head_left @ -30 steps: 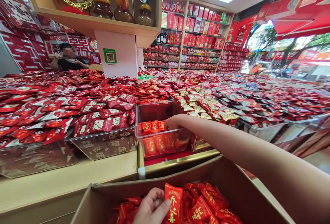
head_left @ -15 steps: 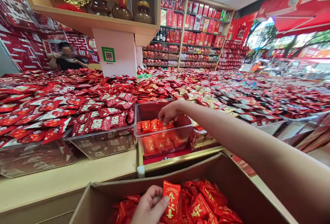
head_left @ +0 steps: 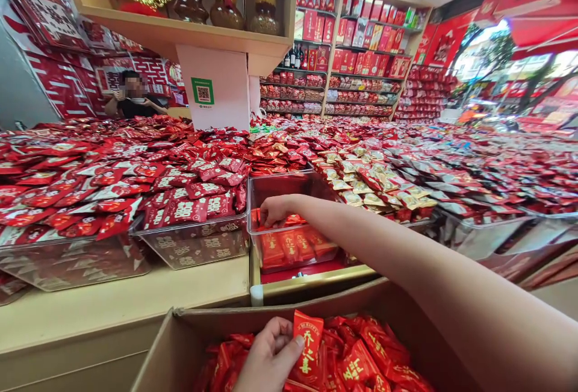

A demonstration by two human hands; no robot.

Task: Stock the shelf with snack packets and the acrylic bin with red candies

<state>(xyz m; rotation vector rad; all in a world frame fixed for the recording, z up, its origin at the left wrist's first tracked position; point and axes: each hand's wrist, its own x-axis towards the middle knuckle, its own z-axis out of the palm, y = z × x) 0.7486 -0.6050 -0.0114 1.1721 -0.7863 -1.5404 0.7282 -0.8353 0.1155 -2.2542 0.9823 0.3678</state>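
Note:
My left hand (head_left: 271, 356) pinches a red packet with gold characters (head_left: 307, 347) upright between thumb and fingers, over a cardboard box (head_left: 217, 324) that holds many more such packets. My right hand (head_left: 276, 210) reaches into a clear plastic bin (head_left: 293, 184), its fingers curled down at the left side, over a layer of red packets (head_left: 289, 246). Whatever those fingers hold, if anything, is hidden. The right forearm crosses above the right part of the box.
Bins heaped with dark red packets (head_left: 194, 205) stand left of the clear bin, gold ones (head_left: 361, 178) to its right. A wooden display case (head_left: 180, 34) hangs above at upper left. A person (head_left: 135, 100) sits far back left.
My right hand has moved toward the left side of the clear bin and slightly lower. My left hand still holds its packet. The whole view has shifted a little.

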